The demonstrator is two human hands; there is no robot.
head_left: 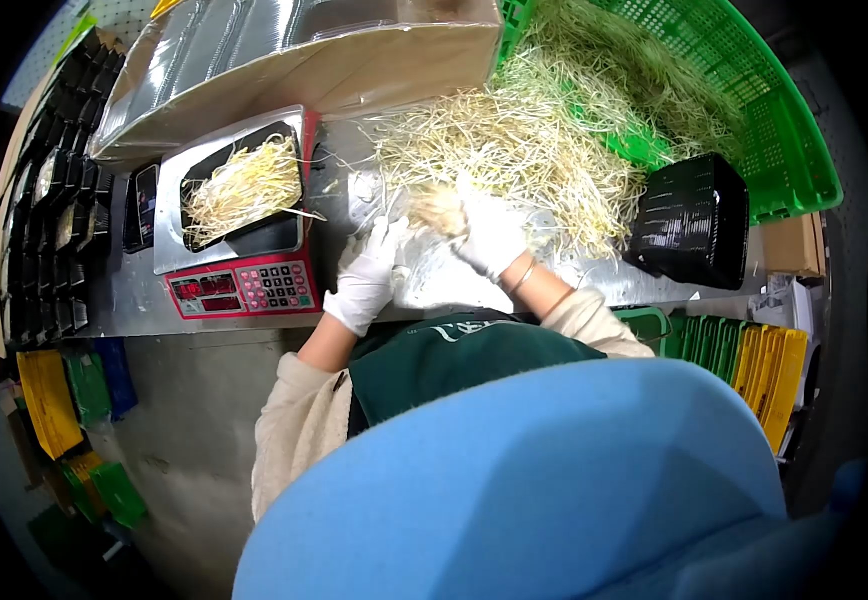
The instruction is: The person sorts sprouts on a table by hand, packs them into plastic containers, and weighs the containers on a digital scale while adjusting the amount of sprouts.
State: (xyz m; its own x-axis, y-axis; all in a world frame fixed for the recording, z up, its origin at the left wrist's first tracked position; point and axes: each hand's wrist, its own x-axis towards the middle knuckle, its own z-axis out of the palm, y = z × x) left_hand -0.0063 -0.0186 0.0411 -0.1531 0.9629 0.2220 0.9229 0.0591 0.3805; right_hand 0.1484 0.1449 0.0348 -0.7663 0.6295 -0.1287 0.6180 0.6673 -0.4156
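My right hand (492, 236), in a white glove, is closed round a small bunch of bean sprouts (438, 209), slightly blurred. My left hand (366, 277), also gloved, is just left of the bunch, fingers stretched forward and apart above the metal table. Beyond both hands spreads a large heap of bean sprouts (514, 150). To the left, a black tray (254, 240) filled with sprouts rests on the plate of a red digital scale (244, 288). Right of the heap, black plastic trays (689, 222) lie nested on their side.
A green perforated basket (784, 130) holding more sprouts stands tipped at the back right. A cardboard box (354, 75) of clear plastic lids lies at the back. Stacked black trays (59, 220) line the left end; a phone (141, 207) is beside the scale. Yellow crates (769, 380) stand below right.
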